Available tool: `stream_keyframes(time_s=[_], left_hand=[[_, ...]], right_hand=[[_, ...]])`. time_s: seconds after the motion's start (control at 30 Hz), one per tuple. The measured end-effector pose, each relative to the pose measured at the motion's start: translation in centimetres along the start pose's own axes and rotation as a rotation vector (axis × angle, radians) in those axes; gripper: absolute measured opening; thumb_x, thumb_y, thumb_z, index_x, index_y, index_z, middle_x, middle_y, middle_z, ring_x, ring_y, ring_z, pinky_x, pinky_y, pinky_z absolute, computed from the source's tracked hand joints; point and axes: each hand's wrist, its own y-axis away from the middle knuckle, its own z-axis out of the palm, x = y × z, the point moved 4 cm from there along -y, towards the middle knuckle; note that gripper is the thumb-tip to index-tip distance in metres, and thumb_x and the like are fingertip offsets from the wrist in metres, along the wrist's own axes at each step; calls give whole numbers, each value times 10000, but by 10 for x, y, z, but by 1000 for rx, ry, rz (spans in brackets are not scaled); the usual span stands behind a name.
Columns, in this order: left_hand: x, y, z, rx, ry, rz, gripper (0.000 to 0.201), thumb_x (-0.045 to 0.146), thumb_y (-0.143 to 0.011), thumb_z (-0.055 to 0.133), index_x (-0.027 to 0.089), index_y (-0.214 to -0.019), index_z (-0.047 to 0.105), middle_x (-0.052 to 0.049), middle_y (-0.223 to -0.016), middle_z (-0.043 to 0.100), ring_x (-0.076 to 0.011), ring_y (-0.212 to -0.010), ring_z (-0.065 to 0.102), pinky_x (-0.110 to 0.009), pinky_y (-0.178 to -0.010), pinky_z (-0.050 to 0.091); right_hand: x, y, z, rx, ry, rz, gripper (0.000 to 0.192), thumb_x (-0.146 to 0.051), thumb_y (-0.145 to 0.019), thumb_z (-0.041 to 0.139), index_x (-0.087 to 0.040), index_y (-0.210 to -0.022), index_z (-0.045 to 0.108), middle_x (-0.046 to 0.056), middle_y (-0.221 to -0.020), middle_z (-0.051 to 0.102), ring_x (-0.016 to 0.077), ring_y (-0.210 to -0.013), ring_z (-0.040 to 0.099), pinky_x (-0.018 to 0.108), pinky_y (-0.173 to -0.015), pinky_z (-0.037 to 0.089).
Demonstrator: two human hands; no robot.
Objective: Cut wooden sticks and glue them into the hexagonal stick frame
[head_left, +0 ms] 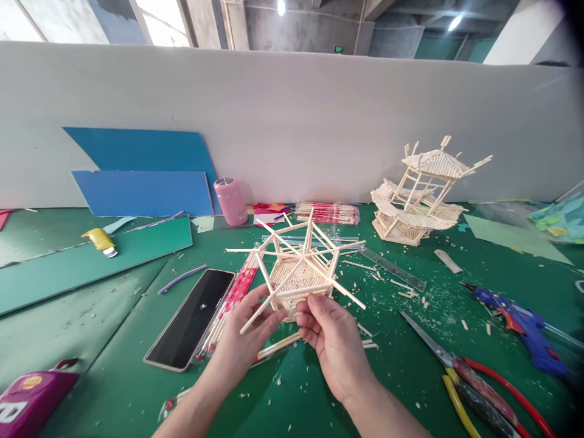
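Both my hands hold a small hexagonal model (298, 274) built of thin wooden sticks, lifted above the green table (114, 383). My left hand (244, 337) grips its lower left side, fingers under the base. My right hand (335, 340) pinches the near edge with thumb and fingertips. Long sticks jut outward from the model like spokes.
A finished stick pavilion (422, 194) stands at the back right. Scissors (456, 365), a blue glue gun (524, 322), a clear ruler (395, 267), a phone (191, 316), packs of sticks (326, 213), a pink container (231, 201) and a yellow cutter (101, 240) lie around. Stick offcuts litter the table.
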Motion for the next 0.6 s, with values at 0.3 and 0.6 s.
stream_keyframes(time_s=[0.3, 0.6], left_hand=[[-12, 17, -6, 187, -221, 32, 266, 317, -720, 618, 163, -936, 600, 31, -571, 520, -128, -514, 486, -216, -468, 406], [-18, -4, 5, 85, -205, 128, 186, 296, -775, 534, 183, -895, 621, -27, -733, 604, -186, -695, 579, -269, -630, 463]], right_hand=[[0, -3, 0, 36, -10, -37, 214, -364, -671, 702, -157, -715, 673, 3, -665, 658, 55, -532, 566, 150, -490, 440], [3, 0, 1, 34, 69, -92, 260, -415, -713, 643, -155, -715, 651, 13, -659, 649, 86, -539, 576, 181, -484, 442]])
